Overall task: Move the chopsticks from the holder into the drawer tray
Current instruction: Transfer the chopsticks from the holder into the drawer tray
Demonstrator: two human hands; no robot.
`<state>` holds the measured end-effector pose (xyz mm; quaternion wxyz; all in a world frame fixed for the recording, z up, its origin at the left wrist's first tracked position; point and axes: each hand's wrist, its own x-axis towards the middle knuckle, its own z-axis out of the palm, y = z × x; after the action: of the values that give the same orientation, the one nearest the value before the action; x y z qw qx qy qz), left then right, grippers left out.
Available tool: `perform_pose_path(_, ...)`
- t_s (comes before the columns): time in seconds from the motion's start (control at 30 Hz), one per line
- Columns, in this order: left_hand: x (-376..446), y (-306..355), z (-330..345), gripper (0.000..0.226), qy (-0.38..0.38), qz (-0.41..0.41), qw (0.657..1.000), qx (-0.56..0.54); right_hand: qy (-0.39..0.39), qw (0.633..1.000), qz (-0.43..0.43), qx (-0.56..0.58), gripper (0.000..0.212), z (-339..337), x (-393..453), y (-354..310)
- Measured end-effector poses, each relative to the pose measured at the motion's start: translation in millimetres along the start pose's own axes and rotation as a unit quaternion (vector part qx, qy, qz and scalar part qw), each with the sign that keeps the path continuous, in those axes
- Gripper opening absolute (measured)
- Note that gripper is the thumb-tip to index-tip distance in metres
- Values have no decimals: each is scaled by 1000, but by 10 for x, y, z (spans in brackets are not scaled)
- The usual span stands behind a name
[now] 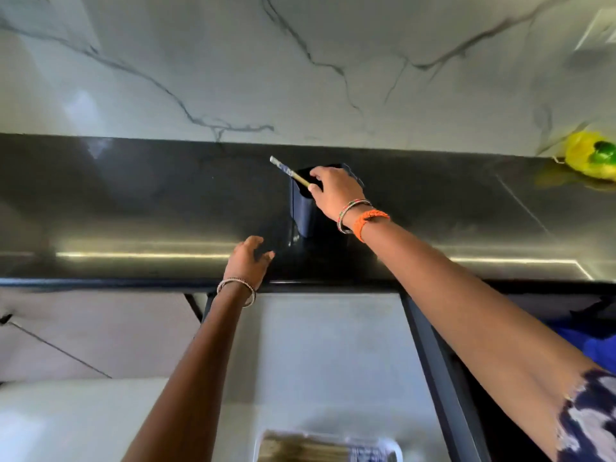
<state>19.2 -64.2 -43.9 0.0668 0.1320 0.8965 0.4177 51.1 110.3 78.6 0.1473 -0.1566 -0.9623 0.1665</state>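
The right hand (333, 191) grip is closed on one chopstick (289, 171), pinched at the mouth of the dark holder (305, 208), which stands mid-table toward the rear edge. The left hand (248, 261) rests loosely open near the front edge, holding nothing. Risk: an angled pull may tip the unsteadied holder. The tray (328, 445), below, already contains chopsticks.

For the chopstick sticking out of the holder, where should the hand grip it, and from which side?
Grip the bare shaft just above the holder rim, as the right hand does, coming from the right. The chopstick leans up and left, its patterned end clear of the rim, so it probably slides out best along that tilt.
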Motion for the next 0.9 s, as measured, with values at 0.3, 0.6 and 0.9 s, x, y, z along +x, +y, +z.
perform_pose_path(0.3,409,-464,269,48,5,-6,990,143,-46,995,-72,-59,23,664,1015,-26)
perform_pose_path(0.6,435,-465,257,47,-19,-25,990,135,-9,985,-120,-123,16,412,1043,-165)
perform_pose_path(0.9,-432,-347,285,34,43,10,998,-52,314,835,-1,452,13,-332,-772,49)
